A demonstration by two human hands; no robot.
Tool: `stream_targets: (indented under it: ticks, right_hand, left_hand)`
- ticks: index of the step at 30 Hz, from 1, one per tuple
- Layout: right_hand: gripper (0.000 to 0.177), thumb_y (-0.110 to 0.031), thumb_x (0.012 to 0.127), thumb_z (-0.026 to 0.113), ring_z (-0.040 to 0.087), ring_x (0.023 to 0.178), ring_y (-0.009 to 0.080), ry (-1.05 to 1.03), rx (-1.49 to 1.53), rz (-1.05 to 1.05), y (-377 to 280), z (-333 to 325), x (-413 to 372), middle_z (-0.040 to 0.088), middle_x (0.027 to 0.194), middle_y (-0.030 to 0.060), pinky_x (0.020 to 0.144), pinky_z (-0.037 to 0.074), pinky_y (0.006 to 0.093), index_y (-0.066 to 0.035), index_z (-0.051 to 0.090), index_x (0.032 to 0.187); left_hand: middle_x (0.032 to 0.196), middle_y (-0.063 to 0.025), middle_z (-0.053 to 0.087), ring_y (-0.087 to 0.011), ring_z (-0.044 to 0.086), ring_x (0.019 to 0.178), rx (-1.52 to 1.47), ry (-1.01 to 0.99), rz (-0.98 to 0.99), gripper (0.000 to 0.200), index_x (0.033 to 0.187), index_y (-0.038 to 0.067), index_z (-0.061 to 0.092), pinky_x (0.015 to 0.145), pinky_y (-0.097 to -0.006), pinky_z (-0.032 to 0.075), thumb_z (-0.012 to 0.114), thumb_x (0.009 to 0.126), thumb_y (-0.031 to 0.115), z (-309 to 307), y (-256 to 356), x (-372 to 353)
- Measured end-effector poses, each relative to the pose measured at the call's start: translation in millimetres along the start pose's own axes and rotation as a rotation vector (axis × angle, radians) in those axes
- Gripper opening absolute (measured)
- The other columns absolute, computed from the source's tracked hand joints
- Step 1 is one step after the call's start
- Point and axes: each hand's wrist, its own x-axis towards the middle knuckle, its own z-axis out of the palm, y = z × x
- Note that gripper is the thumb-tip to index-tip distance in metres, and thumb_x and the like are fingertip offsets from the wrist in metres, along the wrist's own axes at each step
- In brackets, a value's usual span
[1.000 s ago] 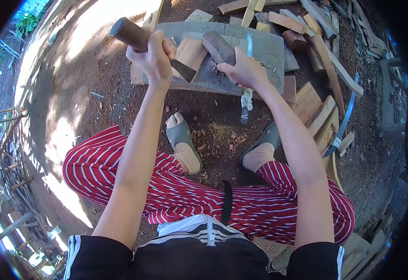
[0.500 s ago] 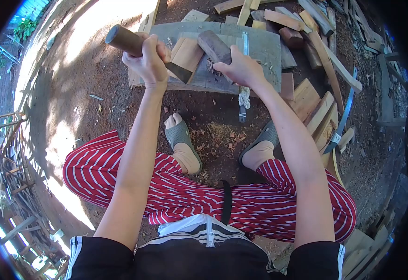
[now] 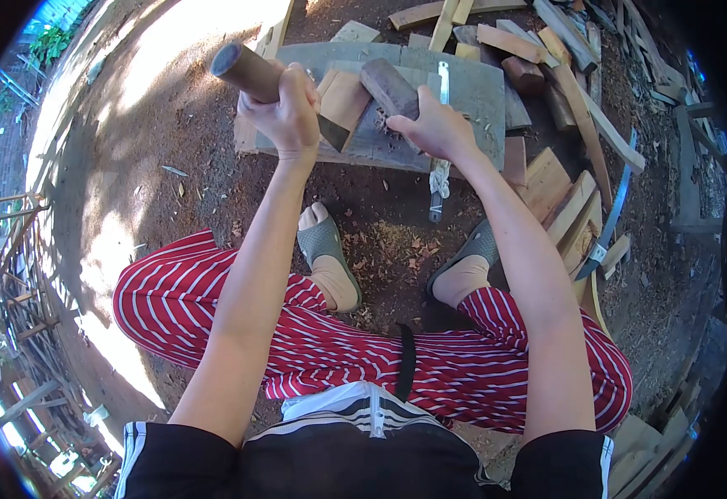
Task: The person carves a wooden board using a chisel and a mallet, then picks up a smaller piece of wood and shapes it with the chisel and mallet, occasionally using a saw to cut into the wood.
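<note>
My left hand [image 3: 287, 112] is wrapped round the thick round wooden handle of a chisel [image 3: 249, 71]. The handle slants to the upper left, and the flat dark blade points to the lower right, over the near edge of a pale wood piece [image 3: 347, 98]. My right hand [image 3: 437, 127] grips the near end of a dark brown wooden block [image 3: 387, 86]. Shavings lie around that block, and my fingers' undersides are hidden. Both pieces rest on a low grey wooden bench [image 3: 478, 91].
A narrow metal blade [image 3: 443, 76] with a wrapped handle lies on the bench's right side, overhanging its near edge. Wood offcuts [image 3: 545, 176] are piled at right. My sandalled feet [image 3: 322, 237] flank wood shavings [image 3: 397, 245] on the ground.
My left hand has moved a little to the right and slightly down with the chisel. My right hand stays on the dark block, and the whole view has shifted slightly.
</note>
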Motion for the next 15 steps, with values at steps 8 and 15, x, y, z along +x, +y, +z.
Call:
stream_targets:
  ticks: [8,15]
  right_hand:
    - [0.072,-0.052,0.080,0.067,0.067,0.058,0.0227,-0.010,0.505,0.101,0.4,-11.7,-6.6,0.069,0.089,0.0178,0.055,0.053,0.0339,0.002,0.048,0.124]
    - [0.075,-0.041,0.087,0.064,0.058,0.105,0.0268,0.237,0.738,-0.753,-142.2,-160.7,-112.6,0.056,0.117,0.0224,0.088,0.051,0.0349,0.010,0.038,0.135]
  left_hand:
    - [0.052,-0.0032,0.045,-0.0092,0.041,0.038,0.015,-0.021,0.050,0.011,0.076,0.004,0.048,0.036,-0.0248,0.033,0.055,0.083,0.000,4.2,1.5,-9.2]
    - [0.058,-0.0019,0.053,-0.0099,0.050,0.048,0.151,-0.041,0.087,0.010,0.080,0.001,0.054,0.047,-0.0258,0.039,0.063,0.080,0.002,-1.6,-18.8,-14.8]
